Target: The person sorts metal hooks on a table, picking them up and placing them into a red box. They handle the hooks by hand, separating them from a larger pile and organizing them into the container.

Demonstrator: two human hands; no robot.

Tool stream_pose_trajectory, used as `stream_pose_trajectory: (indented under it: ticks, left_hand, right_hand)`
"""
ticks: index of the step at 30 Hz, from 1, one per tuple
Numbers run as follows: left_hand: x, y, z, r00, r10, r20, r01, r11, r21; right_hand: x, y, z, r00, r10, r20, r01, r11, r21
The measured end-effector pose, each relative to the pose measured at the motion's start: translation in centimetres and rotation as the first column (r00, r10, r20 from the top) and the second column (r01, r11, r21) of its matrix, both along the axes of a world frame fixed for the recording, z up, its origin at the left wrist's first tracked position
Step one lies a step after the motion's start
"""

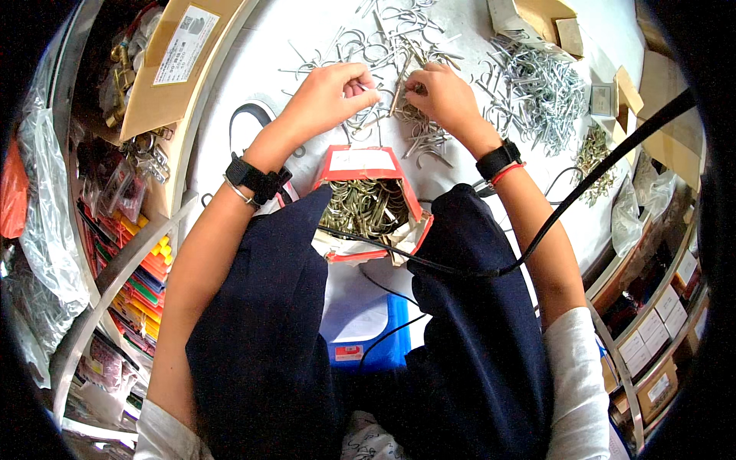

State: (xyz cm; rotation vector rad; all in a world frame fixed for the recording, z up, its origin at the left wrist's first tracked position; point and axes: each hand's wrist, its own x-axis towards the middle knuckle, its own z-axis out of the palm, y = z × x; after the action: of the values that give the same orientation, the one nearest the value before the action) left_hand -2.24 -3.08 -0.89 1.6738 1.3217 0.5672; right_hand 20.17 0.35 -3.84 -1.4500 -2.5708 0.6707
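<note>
Both my hands are over a white surface strewn with loose bent metal hooks point(383, 50), silver and brassy. My left hand point(333, 96) is closed in a pinch at the near left of the scatter; what its fingertips hold, if anything, is too small to make out. Close to its right, my right hand point(441, 100) has curled fingers beside brass-coloured hooks point(422, 130). Its fingertips are partly hidden, so I cannot make out what they grip. Between my knees, below the hands, sits an opened red-and-white carton point(360, 159) full of brassy hooks point(368, 208).
A large heap of silver hooks point(544, 96) lies at the right, near an opened cardboard box point(537, 23). Smaller brassy pieces point(594, 161) lie farther right. A black cable point(571, 203) crosses over my right forearm. Shelves with boxes and bagged hardware flank both sides. A blue container point(391, 330) is below.
</note>
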Motion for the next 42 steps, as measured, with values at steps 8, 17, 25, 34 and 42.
stream_pose_trajectory:
  ticks: [8, 17, 25, 34, 42]
  left_hand:
    - [0.3, 0.6, 0.5, 0.829, 0.316, 0.461, -0.142, 0.917, -0.372]
    - [-0.3, 1.5, 1.4, 0.789, 0.361, 0.498, -0.285, 0.932, -0.225]
    - [0.5, 2.0, 1.6, 0.547, 0.531, 0.647, -0.288, 0.845, -0.450]
    - [1.6, 1.6, 0.8, 0.714, 0.520, 0.469, -0.274, 0.824, -0.496]
    - [3.8, 0.9, -0.7, 0.920, 0.261, 0.294, -0.192, 0.951, -0.244]
  right_hand:
    - [2.6, 0.2, 0.6, 0.940, -0.182, -0.288, 0.139, 0.977, -0.163]
    - [3.7, 0.2, 1.7, 0.350, -0.832, -0.430, 0.285, 0.532, -0.798]
    - [2.6, -0.6, 2.5, 0.483, -0.757, -0.441, 0.334, 0.624, -0.707]
    - [-0.2, -1.5, 4.3, 0.184, -0.923, -0.338, 0.051, 0.352, -0.935]
    - [-1.3, -1.7, 5.2, 0.261, -0.911, -0.318, -0.048, 0.317, -0.947]
